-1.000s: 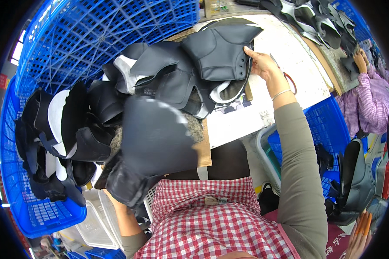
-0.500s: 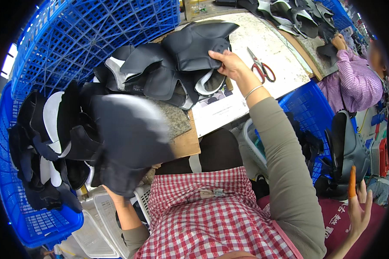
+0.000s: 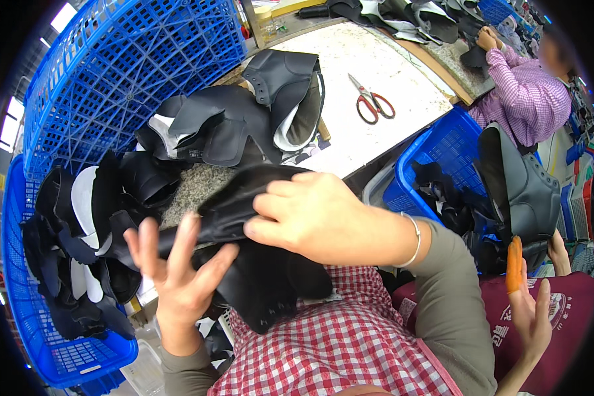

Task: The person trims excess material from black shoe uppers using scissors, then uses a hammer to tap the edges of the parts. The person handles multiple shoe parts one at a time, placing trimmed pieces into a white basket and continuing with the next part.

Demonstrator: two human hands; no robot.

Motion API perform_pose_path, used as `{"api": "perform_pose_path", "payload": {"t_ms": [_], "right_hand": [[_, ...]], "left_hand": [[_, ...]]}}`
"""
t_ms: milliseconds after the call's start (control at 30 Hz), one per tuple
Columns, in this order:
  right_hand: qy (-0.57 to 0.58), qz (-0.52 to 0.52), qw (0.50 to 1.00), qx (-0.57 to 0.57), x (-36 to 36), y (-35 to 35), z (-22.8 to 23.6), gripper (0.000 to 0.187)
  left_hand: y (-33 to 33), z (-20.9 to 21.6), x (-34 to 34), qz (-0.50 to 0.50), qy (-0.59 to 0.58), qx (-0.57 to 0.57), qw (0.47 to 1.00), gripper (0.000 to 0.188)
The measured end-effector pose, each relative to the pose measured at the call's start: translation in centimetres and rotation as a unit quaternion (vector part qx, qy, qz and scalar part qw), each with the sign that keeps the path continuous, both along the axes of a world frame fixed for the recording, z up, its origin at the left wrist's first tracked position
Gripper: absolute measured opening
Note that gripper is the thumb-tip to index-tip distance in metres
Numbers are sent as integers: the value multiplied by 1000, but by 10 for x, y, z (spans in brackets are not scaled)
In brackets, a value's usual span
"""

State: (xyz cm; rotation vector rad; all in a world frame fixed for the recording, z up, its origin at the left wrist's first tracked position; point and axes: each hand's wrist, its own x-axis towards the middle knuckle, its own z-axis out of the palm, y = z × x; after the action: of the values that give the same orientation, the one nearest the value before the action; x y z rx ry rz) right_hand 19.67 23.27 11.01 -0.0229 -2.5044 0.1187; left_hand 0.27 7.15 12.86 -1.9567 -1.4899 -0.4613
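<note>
In front of my body hangs a black leather boot upper (image 3: 264,280), folded over along its top. My right hand (image 3: 323,214) grips this upper's folded edge, fingers curled over it and the thumb side hidden. At the left end of the fold is my left hand (image 3: 186,284), palm up, with its fingers spread apart and slightly blurred. Whether its fingertips touch the leather I cannot tell. Beyond both hands, a heap of black boot uppers (image 3: 234,125) with white and grey linings lies on the bench.
Red-handled scissors (image 3: 371,102) lie on the white bench top (image 3: 333,56). To the left, a blue crate (image 3: 72,360) holds many dark uppers; another blue crate (image 3: 135,86) stands tilted behind. A co-worker's hand (image 3: 531,320) with an orange finger cover is near a dark boot upper (image 3: 525,188) at right.
My right hand has let go of an upper on the bench heap and come back to grip the one before me. My left hand has risen and spread its fingers. The view has shifted.
</note>
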Motion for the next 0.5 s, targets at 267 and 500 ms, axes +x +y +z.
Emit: {"api": "perform_pose_path", "payload": {"t_ms": [267,500], "right_hand": [[27,-167,964,-206,72,-37,-18,57],[-48,-366,897,-244,106,-40,-45,86]], "left_hand": [[60,-22,31,-175,-32,-183,967,19],[143,-13,103,-226,21,-296,928,15]]}}
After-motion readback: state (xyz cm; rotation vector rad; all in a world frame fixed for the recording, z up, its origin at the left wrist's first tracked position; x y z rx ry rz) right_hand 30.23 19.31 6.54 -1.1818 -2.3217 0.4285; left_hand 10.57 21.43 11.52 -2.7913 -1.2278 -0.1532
